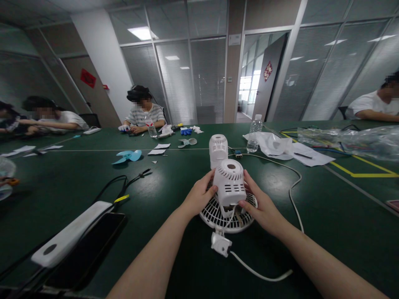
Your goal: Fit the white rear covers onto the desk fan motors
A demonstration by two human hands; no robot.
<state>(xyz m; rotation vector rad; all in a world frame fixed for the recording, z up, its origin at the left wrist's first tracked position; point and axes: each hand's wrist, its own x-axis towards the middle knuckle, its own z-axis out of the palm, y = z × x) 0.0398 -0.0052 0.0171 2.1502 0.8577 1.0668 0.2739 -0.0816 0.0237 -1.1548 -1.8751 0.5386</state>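
Observation:
Between my two hands is a white vented fan motor housing (pixel 230 182), with a round hole in its top. My left hand (pixel 201 194) grips its left side, thumb on the near face. On the right side my right hand (pixel 261 205) closes round it, thumb at the lower edge. Beneath the housing lies a round white fan grille (pixel 209 215), partly hidden by it and by my hands. A white clip-like part (pixel 221 243) with a cable hangs off the grille's near side. Just behind stands a second white vented housing (pixel 218 150).
To the left lie a white bar-shaped device (pixel 73 232), a dark phone (pixel 90 251) and a blue fan blade (pixel 127 156). A water bottle (pixel 254 133), white plastic bag (pixel 274 145) and paper (pixel 314 155) are at the right. A white cable (pixel 291 195) curves across the table. Several people sit around it.

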